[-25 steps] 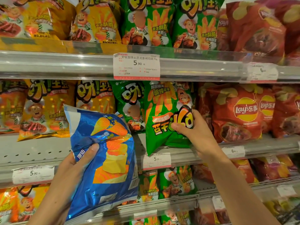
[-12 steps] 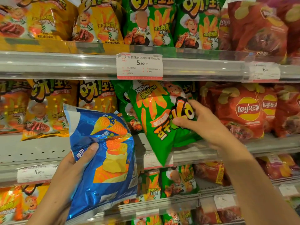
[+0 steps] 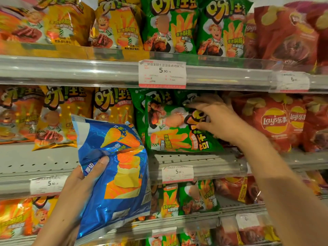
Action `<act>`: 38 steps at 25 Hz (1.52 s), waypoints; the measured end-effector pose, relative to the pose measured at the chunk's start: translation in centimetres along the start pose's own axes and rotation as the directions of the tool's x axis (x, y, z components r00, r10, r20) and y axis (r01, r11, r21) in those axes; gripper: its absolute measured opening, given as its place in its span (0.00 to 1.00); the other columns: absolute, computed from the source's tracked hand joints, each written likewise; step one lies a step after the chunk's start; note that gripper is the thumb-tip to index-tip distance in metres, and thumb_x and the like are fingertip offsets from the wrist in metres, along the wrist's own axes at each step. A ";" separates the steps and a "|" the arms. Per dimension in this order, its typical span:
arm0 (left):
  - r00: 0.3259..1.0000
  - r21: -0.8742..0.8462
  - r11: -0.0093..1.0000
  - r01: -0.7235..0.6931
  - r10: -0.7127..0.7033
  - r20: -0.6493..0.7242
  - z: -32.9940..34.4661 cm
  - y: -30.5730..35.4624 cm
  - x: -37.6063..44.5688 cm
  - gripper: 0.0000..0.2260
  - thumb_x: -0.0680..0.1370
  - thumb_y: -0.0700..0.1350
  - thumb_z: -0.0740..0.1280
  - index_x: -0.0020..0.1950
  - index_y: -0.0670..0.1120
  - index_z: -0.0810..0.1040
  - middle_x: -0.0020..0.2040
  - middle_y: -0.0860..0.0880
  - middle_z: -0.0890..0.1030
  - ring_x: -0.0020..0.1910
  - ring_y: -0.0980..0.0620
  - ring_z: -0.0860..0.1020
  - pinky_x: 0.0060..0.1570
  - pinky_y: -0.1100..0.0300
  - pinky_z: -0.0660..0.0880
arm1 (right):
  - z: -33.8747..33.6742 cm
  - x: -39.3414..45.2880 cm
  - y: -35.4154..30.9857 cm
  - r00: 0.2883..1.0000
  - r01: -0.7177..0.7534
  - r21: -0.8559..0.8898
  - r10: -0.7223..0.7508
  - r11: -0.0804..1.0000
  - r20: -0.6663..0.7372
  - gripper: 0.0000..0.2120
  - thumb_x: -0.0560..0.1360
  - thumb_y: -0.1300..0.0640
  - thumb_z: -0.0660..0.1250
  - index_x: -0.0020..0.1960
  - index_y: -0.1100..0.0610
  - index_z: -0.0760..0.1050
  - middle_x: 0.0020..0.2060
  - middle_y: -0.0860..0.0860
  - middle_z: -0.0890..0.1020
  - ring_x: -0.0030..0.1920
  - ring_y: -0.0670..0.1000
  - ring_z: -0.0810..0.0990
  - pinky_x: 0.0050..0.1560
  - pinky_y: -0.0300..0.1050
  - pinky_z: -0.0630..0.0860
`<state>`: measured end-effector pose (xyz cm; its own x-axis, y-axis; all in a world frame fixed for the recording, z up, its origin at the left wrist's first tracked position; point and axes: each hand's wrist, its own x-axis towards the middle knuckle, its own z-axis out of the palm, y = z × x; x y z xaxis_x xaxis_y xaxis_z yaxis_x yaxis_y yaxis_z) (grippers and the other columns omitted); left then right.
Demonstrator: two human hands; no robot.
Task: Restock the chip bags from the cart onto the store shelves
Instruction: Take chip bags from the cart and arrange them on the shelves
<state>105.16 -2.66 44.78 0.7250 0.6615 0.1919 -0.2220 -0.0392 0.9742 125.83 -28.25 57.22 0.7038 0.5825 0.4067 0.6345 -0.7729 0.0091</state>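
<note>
My left hand (image 3: 79,189) grips a blue chip bag (image 3: 117,174) by its left edge, thumb on the front, holding it in front of the middle shelf (image 3: 204,160). A green chip bag (image 3: 174,128) lies on its side on that shelf, among other green bags. My right hand (image 3: 213,119) is at its right end, with thumb and fingers curled on the bag's edge. The image is motion-blurred around this hand.
Yellow bags (image 3: 65,114) fill the shelf's left part, with a bare stretch of shelf in front of them. Red Lay's bags (image 3: 273,121) stand to the right. More yellow, green and red bags line the upper shelf (image 3: 71,70) and the lower one. Price tags (image 3: 162,73) hang on the rails.
My right hand has turned the green bag from hanging tilted in front of the shelf to lying sideways on the middle shelf. The blue bag and left hand have hardly moved.
</note>
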 end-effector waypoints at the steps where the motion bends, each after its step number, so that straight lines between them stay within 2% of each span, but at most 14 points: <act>1: 1.000 -0.007 1.000 0.006 -0.006 0.007 0.0 0.1 -0.1 0.08 0.76 0.50 0.68 0.50 0.48 0.82 0.34 0.57 0.85 0.31 0.65 0.80 0.33 0.73 0.75 | 1.1 -0.9 -0.8 0.987 -0.049 -0.058 0.039 0.997 -0.155 0.32 0.75 0.55 0.74 0.76 0.46 0.68 0.71 0.54 0.73 0.73 0.59 0.65 0.73 0.59 0.61; 3: 1.000 -0.015 1.000 0.014 -0.014 0.015 -0.1 0.0 -0.2 0.12 0.74 0.52 0.68 0.52 0.48 0.83 0.36 0.57 0.85 0.33 0.64 0.81 0.38 0.65 0.77 | 3.6 -3.8 -2.4 0.861 -0.085 0.099 0.124 0.991 -0.493 0.23 0.74 0.56 0.75 0.68 0.51 0.74 0.60 0.55 0.76 0.61 0.56 0.72 0.58 0.52 0.72; 4: 1.000 -0.020 1.000 0.022 -0.021 0.012 -0.1 -0.1 -0.2 0.11 0.74 0.52 0.68 0.52 0.48 0.83 0.36 0.57 0.85 0.33 0.64 0.81 0.38 0.65 0.76 | 4.9 -5.5 -3.4 0.812 -0.061 0.327 0.237 0.943 -0.533 0.16 0.75 0.56 0.74 0.61 0.50 0.76 0.53 0.52 0.78 0.54 0.50 0.74 0.50 0.43 0.73; 5: 1.000 -0.025 0.999 0.026 -0.026 0.005 -0.1 -0.1 -0.2 0.09 0.76 0.50 0.68 0.51 0.48 0.83 0.35 0.57 0.85 0.32 0.64 0.81 0.35 0.67 0.76 | 6.1 -7.1 -4.7 0.831 -0.048 0.634 0.384 0.772 -0.404 0.11 0.75 0.53 0.74 0.55 0.49 0.76 0.46 0.50 0.79 0.46 0.45 0.76 0.44 0.36 0.73; 7: 1.000 -0.038 0.999 0.019 -0.019 -0.005 -0.1 -0.2 0.0 0.06 0.78 0.47 0.67 0.50 0.48 0.82 0.34 0.58 0.84 0.31 0.65 0.80 0.31 0.73 0.74 | 8.3 -9.5 -7.9 0.900 -0.199 0.974 0.414 0.111 0.137 0.13 0.73 0.46 0.74 0.53 0.51 0.77 0.41 0.52 0.84 0.41 0.46 0.82 0.36 0.36 0.77; 10: 1.000 -0.046 0.999 0.010 -0.010 -0.001 0.2 0.0 0.0 0.05 0.77 0.47 0.68 0.50 0.49 0.83 0.35 0.59 0.85 0.32 0.65 0.81 0.29 0.75 0.73 | 10.1 -10.6 -10.6 0.846 -0.358 0.839 0.238 -0.410 0.477 0.24 0.70 0.44 0.72 0.59 0.58 0.77 0.49 0.55 0.88 0.49 0.56 0.88 0.41 0.48 0.84; 15: 1.000 -0.066 0.998 0.011 -0.011 0.011 0.4 0.4 -0.2 0.05 0.77 0.48 0.68 0.50 0.50 0.83 0.37 0.56 0.87 0.33 0.65 0.82 0.30 0.74 0.74 | 7.9 -8.0 -9.7 0.838 -0.226 0.689 0.223 -0.689 0.498 0.21 0.68 0.47 0.75 0.57 0.54 0.76 0.60 0.65 0.81 0.48 0.62 0.88 0.38 0.52 0.84; 19: 0.999 -0.113 0.993 0.020 -0.015 0.038 0.5 0.4 -0.4 0.05 0.78 0.46 0.68 0.52 0.50 0.83 0.39 0.58 0.86 0.35 0.65 0.83 0.32 0.74 0.75 | 7.1 -5.2 -9.1 0.810 -0.261 0.596 0.164 -0.760 0.564 0.30 0.71 0.48 0.76 0.69 0.58 0.73 0.58 0.66 0.80 0.40 0.56 0.88 0.34 0.46 0.83; 23: 0.997 -0.150 0.989 0.017 -0.006 0.071 0.6 0.9 -0.7 0.05 0.78 0.43 0.68 0.49 0.51 0.83 0.40 0.58 0.86 0.38 0.65 0.83 0.34 0.74 0.76 | 7.5 -3.1 -9.4 0.752 -0.156 0.565 0.273 -0.810 0.600 0.12 0.75 0.51 0.75 0.47 0.59 0.80 0.39 0.57 0.77 0.25 0.48 0.74 0.27 0.40 0.78; 26: 0.997 -0.137 0.991 0.008 0.003 0.076 0.4 1.2 -0.8 0.05 0.79 0.43 0.68 0.49 0.50 0.83 0.39 0.58 0.86 0.37 0.65 0.83 0.33 0.74 0.76 | 8.2 -3.2 -8.9 0.744 -0.119 0.654 0.369 -0.747 0.557 0.11 0.75 0.51 0.75 0.42 0.57 0.78 0.27 0.50 0.70 0.20 0.45 0.67 0.23 0.39 0.73; 29: 0.998 -0.113 0.993 0.021 -0.015 0.058 -0.1 1.3 -0.8 0.04 0.79 0.45 0.68 0.51 0.48 0.83 0.36 0.57 0.86 0.34 0.64 0.83 0.30 0.74 0.75 | 7.9 -4.0 -7.9 0.763 -0.211 0.811 0.426 -0.546 0.486 0.14 0.71 0.45 0.78 0.50 0.53 0.81 0.32 0.47 0.74 0.28 0.45 0.70 0.27 0.40 0.73; 32: 0.998 -0.098 0.995 0.031 -0.026 0.057 -0.3 1.3 -0.8 0.05 0.79 0.45 0.68 0.52 0.47 0.82 0.36 0.56 0.86 0.33 0.64 0.82 0.29 0.73 0.75 | 6.9 -3.5 -6.6 0.799 -0.167 0.921 0.499 -0.352 0.335 0.23 0.72 0.47 0.77 0.64 0.47 0.78 0.52 0.46 0.85 0.50 0.47 0.83 0.47 0.46 0.79; 35: 0.999 -0.091 0.996 0.020 -0.015 0.050 -0.5 1.3 -0.7 0.05 0.79 0.45 0.68 0.52 0.49 0.82 0.39 0.55 0.86 0.33 0.64 0.83 0.30 0.74 0.75 | 6.1 -2.7 -5.5 0.805 -0.125 0.962 0.541 -0.244 0.242 0.14 0.74 0.51 0.76 0.59 0.48 0.79 0.55 0.47 0.87 0.57 0.49 0.84 0.59 0.53 0.77; 38: 0.997 -0.089 0.996 0.020 -0.013 0.078 -0.7 1.2 -0.7 0.05 0.79 0.45 0.67 0.52 0.48 0.82 0.37 0.57 0.86 0.34 0.64 0.83 0.30 0.74 0.75 | 6.8 -2.3 -4.0 0.809 -0.152 0.964 0.533 -0.218 0.248 0.19 0.75 0.53 0.75 0.64 0.52 0.77 0.57 0.50 0.86 0.59 0.52 0.83 0.62 0.56 0.77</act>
<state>103.91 -2.65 45.78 0.7767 0.6014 0.1874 -0.2644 0.0412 0.9635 123.81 -24.78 49.98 0.9868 0.1213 0.1070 0.0628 0.3220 -0.9447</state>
